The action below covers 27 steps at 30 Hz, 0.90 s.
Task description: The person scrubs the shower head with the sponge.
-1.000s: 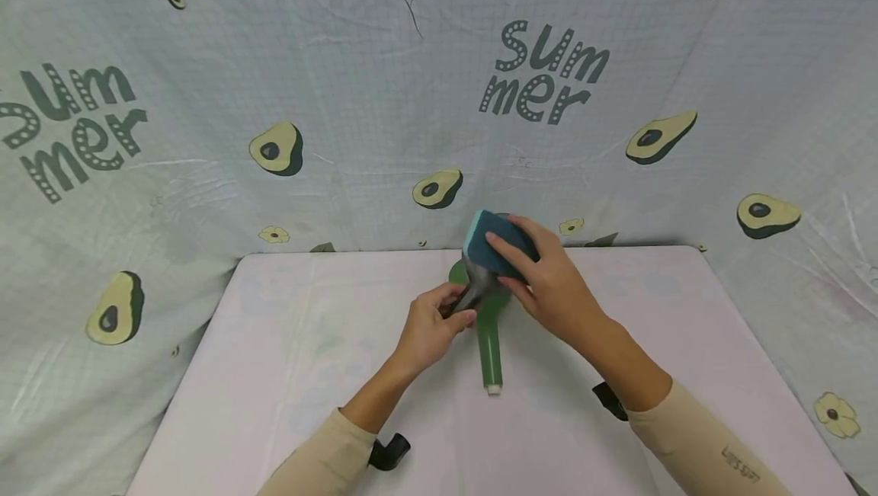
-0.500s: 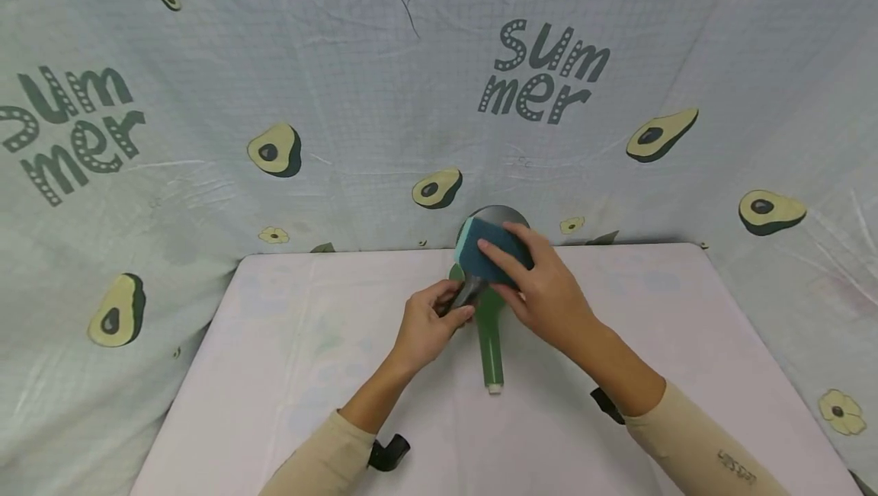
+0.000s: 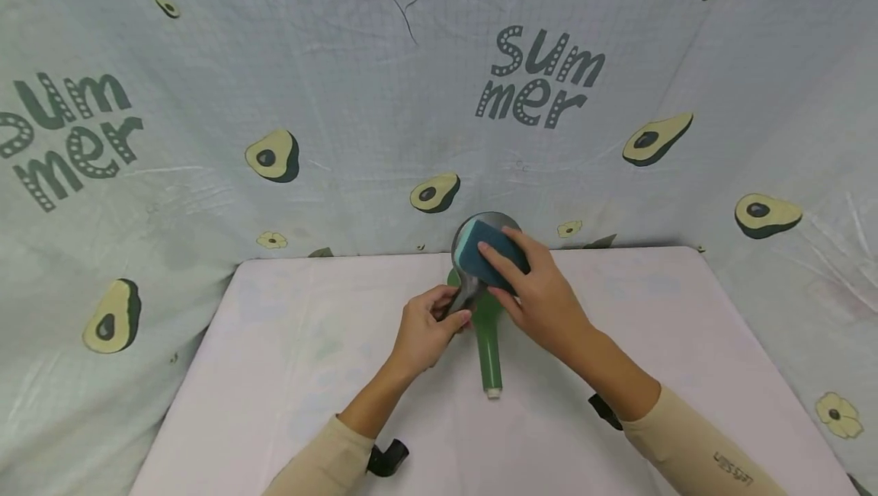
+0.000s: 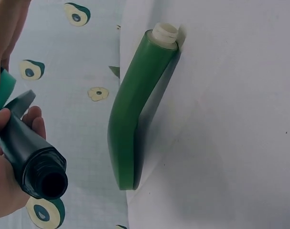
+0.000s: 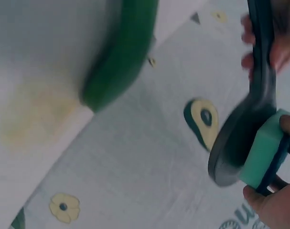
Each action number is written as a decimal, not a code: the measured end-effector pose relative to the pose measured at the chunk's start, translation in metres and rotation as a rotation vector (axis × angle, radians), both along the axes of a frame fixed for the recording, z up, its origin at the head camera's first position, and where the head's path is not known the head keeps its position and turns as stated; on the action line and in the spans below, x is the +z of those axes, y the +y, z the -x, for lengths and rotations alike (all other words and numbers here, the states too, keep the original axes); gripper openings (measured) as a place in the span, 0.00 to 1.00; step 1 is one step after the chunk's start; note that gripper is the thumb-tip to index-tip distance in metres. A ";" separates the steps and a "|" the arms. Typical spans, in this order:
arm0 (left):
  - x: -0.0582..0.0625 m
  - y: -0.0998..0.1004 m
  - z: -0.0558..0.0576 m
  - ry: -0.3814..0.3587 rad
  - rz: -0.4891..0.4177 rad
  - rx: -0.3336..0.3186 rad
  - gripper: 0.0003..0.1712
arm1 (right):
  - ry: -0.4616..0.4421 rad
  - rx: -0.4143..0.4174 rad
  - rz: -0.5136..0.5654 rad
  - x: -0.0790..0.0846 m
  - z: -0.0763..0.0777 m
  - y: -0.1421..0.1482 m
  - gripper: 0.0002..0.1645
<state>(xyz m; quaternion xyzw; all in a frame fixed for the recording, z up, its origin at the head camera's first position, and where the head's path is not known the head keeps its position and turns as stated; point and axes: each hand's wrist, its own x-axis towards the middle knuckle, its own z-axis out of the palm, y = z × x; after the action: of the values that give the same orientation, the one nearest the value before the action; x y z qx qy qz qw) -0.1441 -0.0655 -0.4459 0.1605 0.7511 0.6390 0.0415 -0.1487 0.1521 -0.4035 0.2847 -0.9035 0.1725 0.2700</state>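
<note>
My left hand [image 3: 428, 324] grips the handle of a dark grey shower head [image 3: 466, 294]. Its threaded, hollow end points toward the camera in the left wrist view, where the dark handle [image 4: 27, 143] shows large. In my right hand [image 3: 542, 283] is a two-layer sponge [image 3: 476, 256], dark blue on one side and turquoise on the other, held between thumb and fingers. The sponge's turquoise layer [image 5: 262, 155] lies against the round face of the shower head [image 5: 233, 143]. Behind and below, a green shower head [image 3: 489, 351] with a white threaded end lies on the table, its head partly hidden.
A pale pink table [image 3: 309, 344] ends at a hanging cloth [image 3: 343, 100] printed with avocados and lettering. Two black pieces, one a bent fitting [image 3: 389, 458] and the other a dark piece [image 3: 605, 411], lie near the forearms, each partly hidden by a sleeve or arm.
The grey shower head's round face has tilted into view above the sponge. My right hand and the sponge have shifted a little left and down; my left hand keeps its grip.
</note>
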 end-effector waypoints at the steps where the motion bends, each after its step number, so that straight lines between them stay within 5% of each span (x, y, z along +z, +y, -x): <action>1: 0.000 0.000 0.001 -0.002 0.001 0.009 0.16 | 0.008 0.007 -0.020 -0.005 -0.004 -0.003 0.44; 10: -0.001 0.000 0.002 -0.022 -0.050 0.009 0.16 | 0.036 0.080 -0.053 -0.018 -0.019 -0.013 0.45; 21: 0.002 -0.002 -0.004 -0.052 -0.114 -0.056 0.18 | -0.130 -0.104 0.174 0.016 0.005 0.016 0.41; 27: 0.001 -0.001 -0.004 -0.039 -0.115 -0.044 0.16 | -0.045 -0.047 0.092 0.003 -0.007 0.005 0.42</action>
<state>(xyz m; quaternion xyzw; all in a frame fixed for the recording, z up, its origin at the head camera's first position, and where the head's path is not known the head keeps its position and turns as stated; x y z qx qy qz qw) -0.1401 -0.0662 -0.4450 0.1663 0.7084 0.6833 0.0609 -0.1416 0.1566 -0.4004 0.2465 -0.9070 0.2137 0.2662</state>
